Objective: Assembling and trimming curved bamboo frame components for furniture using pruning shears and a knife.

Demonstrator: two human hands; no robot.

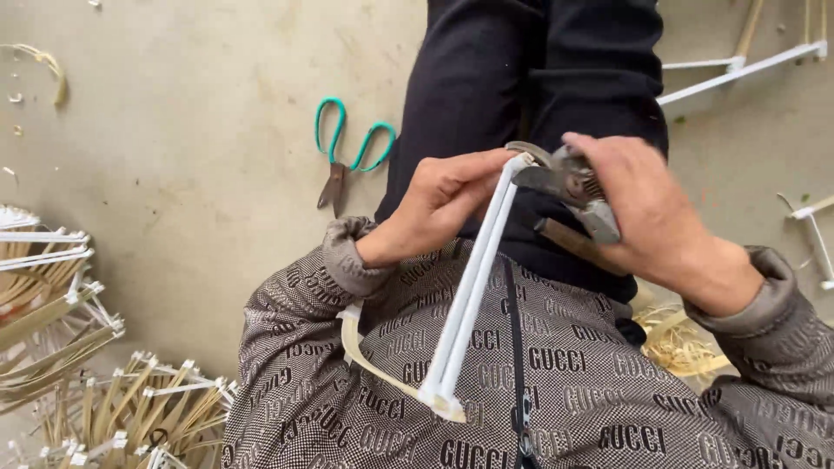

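Left hand (439,204) gripped white-wrapped bamboo sticks (469,295); right hand (638,204) clenched pruning shears (565,187) at their tip; best cut squarely, fingers clear

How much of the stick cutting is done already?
Done: a heap of finished stick pieces lies on the floor. In hand: the left hand holds white-wrapped sticks while the right hand closes metal shears on their tip. Left: how many remain cannot be told.
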